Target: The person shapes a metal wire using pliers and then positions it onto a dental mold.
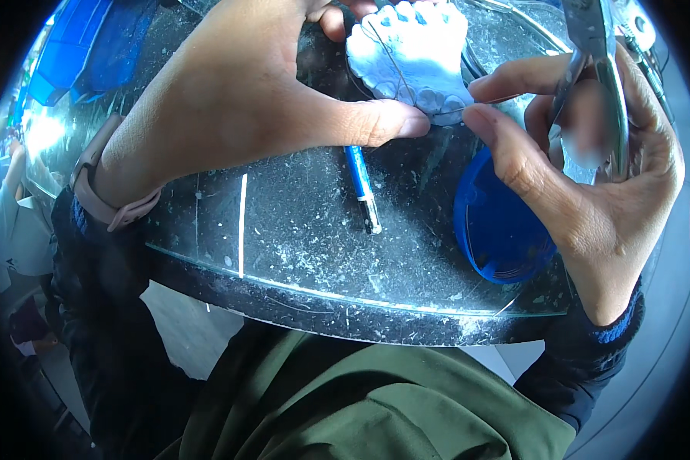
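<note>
A white plaster dental cast is at the top centre, with thin wire across it and along its lower teeth. My left hand grips the cast, thumb pressed near its lower teeth, fingertips partly showing behind. My right hand holds metal pliers upright in the palm, while its thumb and index finger pinch the wire just right of the cast. Beneath the cast lies a blue pen-like stick with a dark end. A round blue plastic lid or dish lies partly under my right hand.
Blue plastic pieces lie at the top left. Tools and cables are at the back right. The speckled dark worktop has a curved glass-covered front edge. Another person's arm shows at the far left.
</note>
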Tool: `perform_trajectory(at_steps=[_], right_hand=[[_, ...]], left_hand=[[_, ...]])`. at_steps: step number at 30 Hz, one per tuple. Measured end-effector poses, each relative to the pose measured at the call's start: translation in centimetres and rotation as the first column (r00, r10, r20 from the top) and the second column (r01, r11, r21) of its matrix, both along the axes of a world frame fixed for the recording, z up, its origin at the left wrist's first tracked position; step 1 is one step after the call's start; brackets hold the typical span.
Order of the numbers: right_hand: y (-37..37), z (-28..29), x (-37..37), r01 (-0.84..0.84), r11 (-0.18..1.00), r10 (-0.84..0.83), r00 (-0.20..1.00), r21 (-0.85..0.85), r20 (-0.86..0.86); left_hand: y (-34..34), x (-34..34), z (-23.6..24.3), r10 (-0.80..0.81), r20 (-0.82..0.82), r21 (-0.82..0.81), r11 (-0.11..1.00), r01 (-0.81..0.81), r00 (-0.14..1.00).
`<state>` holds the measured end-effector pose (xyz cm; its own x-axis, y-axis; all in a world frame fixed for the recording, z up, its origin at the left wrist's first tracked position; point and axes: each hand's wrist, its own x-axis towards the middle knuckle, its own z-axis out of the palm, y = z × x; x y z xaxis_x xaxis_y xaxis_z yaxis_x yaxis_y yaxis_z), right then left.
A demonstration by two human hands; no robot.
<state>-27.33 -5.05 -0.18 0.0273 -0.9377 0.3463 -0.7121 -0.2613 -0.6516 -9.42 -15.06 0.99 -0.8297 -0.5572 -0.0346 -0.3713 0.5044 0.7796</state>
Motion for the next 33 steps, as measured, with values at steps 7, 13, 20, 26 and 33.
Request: perform_trajectory(at_steps=[7, 13, 20, 26, 33], right_hand=[[0.3, 0.4, 0.4, 0.03, 0.998, -0.029, 0.999, 0.049, -0.028], [0.0, 0.0, 0.8, 0.034, 0.999, -0.036, 0.998, 0.041, 0.053], [0.0, 0.1, 0.4, -0.046, 0.998, 0.043, 0.996, -0.032, -0.08], [0.0, -0.2, 0.2, 0.007, 0.998, -0.015, 0.988, 0.055, 0.153], [-0.1, 0.4, -1.7, 0.118, 0.991, -0.125, 0.985, 0.068, 0.116]], left_hand=[[-0.1, 1.0, -0.7, -0.009, -0.02, -0.008, 1.0, 0.009, 1.0], [-2.1, 1.3, -2.4, -0.211, -0.19, -0.109, 0.975, 0.193, 0.959], [-0.7, 0.8, 0.0, -0.059, 0.023, 0.014, 0.998, 0.059, 0.998], [0.7, 0.4, 0.5, 0.06, 0.107, -0.071, 0.996, -0.052, 0.992], [-1.2, 1.1, 0.1, -0.102, -0.077, 0.189, 0.975, 0.115, 0.992]])
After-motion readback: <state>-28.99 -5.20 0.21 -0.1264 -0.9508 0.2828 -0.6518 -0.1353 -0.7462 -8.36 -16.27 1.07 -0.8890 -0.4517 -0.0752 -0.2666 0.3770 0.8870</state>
